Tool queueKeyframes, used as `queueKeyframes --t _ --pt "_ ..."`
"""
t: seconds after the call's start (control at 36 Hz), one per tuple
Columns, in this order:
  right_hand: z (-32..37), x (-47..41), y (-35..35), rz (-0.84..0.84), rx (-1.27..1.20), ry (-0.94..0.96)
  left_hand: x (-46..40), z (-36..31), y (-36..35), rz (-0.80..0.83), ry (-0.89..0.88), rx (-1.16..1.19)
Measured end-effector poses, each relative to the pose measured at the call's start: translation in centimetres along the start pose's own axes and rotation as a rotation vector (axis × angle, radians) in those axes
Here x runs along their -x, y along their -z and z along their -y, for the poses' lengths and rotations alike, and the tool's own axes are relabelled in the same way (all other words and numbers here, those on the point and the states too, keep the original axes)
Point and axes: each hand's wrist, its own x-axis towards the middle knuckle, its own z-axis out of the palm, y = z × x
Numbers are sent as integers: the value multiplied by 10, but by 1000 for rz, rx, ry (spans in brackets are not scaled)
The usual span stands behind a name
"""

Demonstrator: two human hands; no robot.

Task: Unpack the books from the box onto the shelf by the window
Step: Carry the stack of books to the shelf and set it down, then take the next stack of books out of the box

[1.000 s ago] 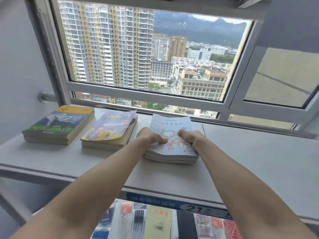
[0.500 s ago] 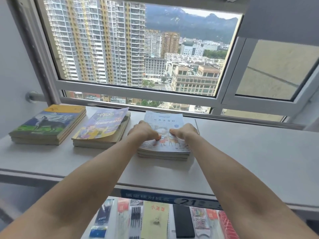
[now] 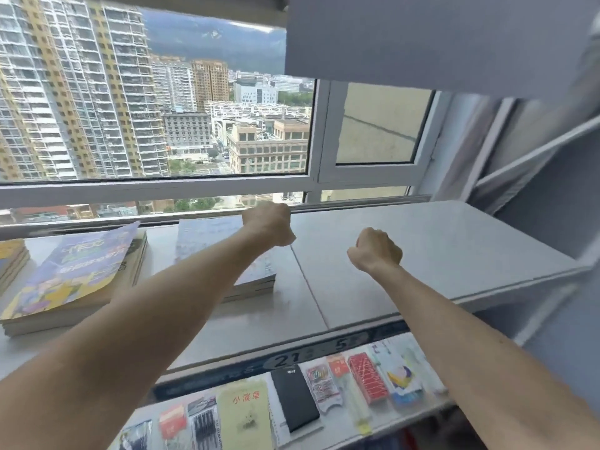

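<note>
Your hands hang over a pale shelf (image 3: 406, 254) under a wide window (image 3: 156, 186).

Beyond the glass you see tower blocks and hills; a grey panel juts in at upper right. The shelf runs along the sill, a seam crossing it. On it lie three book stacks: the purple-covered stack (image 3: 74, 280) at left, the pale blue stack (image 3: 207, 235) partly behind your left forearm, and a yellow-edged stack (image 3: 11, 261) cut off by the frame. Below, a lower ledge (image 3: 331, 427) holds small packets. Your left hand (image 3: 268, 224) and right hand (image 3: 375, 250) are both curled into fists, holding nothing.
</note>
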Motion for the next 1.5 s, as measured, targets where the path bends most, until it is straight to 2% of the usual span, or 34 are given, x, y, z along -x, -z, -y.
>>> queueKeyframes --t 0.14,0.31,0.47,0.75,0.83,0.94,1.08,1.25,1.5 --pt "-87 44 28 -42 143 -103 10 -99 -11 18 -307 54" --pt "-194 126 53 -86 243 -322 62 -235 -27 47 -651 128" --pt "-298 235 83 -141 314 -566 157 -362 -41 93 -956 126" --pt "-469 440 116 -76 356 -886 361 -557 -69 299 -1283 122" --pt "-519 492 123 -31 281 -952 418 -607 -80 343 -1351 113" --pt "-579 555 133 -25 371 -1033 483 -665 -95 388 -1407 96" --pt "-652 607 133 -5 343 -1127 535 -726 -118 419 -1448 76" --pt "-742 622 129 40 335 -1157 558 -804 -158 450 -1464 -13" --pt "-892 593 106 120 250 -1203 553 -942 -224 578 -1441 -91"
